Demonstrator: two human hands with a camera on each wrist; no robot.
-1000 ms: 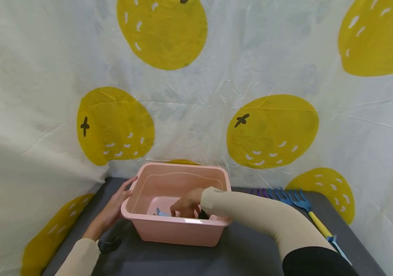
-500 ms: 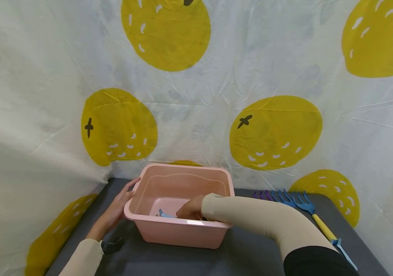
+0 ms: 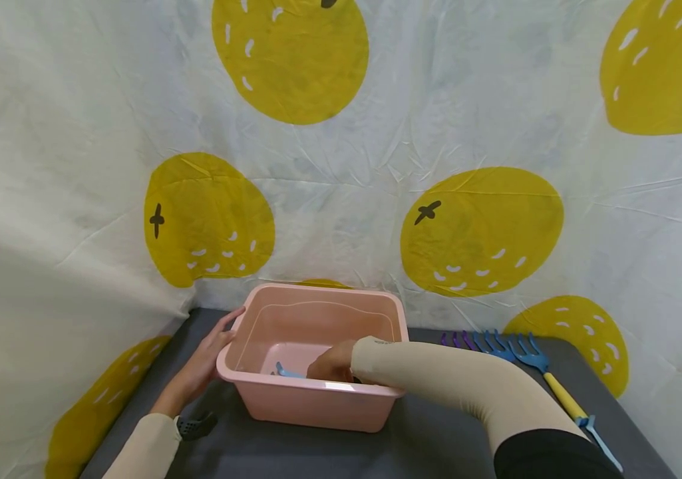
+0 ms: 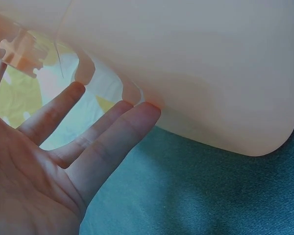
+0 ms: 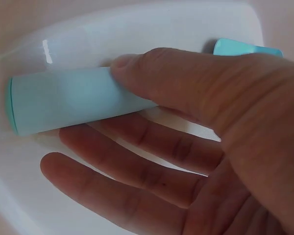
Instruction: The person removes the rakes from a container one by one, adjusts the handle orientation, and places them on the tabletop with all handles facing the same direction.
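My left hand rests against the left side of a pink plastic tub, and its extended fingertips touch the outer wall in the left wrist view. Inside the tub, my right hand reaches low behind the front wall, which partly hides it. The right wrist view shows the thumb on top of a pale blue cylinder and the index finger along its underside, pinching it; the cylinder's right end is covered by the hand. Beyond the thumb lies a flat light blue piece. A light blue tip shows left of my hand.
On the dark grey table, a blue hand fork with a yellow handle lies at the right. Beside it are another blue fork and purple tines. A patterned white curtain hangs behind the tub.
My right hand has sunk lower into the tub, with its fingers now more hidden by the front wall. The left hand keeps its place on the tub; the view has shifted slightly.
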